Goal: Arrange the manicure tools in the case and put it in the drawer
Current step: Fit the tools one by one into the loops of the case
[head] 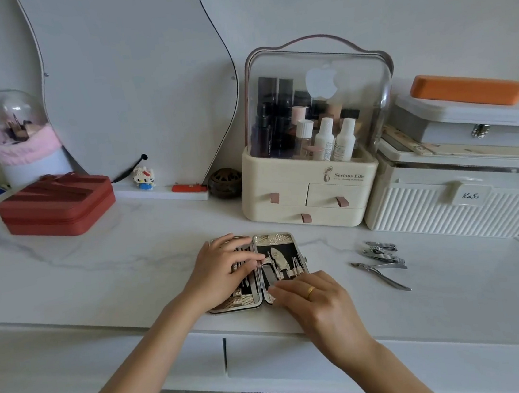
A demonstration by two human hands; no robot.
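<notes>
A small manicure case [280, 242] with a woven silver-beige cover lies open and flat on the white marble desk, several metal tools strapped inside. My left hand [219, 272] rests flat on its left half, fingers reaching the hinge. My right hand [310, 296], wearing a gold ring, has its fingertips on a flat metal tool [271, 276] in the lower right half. Loose nail clippers [382, 252] and a cuticle nipper [383, 274] lie on the desk to the right. A shut desk drawer front [269, 360] runs below the desk edge.
Behind the case stands a cream cosmetics organiser [307, 191] with small drawers and a clear dome. White storage boxes [454, 204] stand at the right, a red zip case [55, 205] at the left, a wavy mirror [131, 81] on the wall.
</notes>
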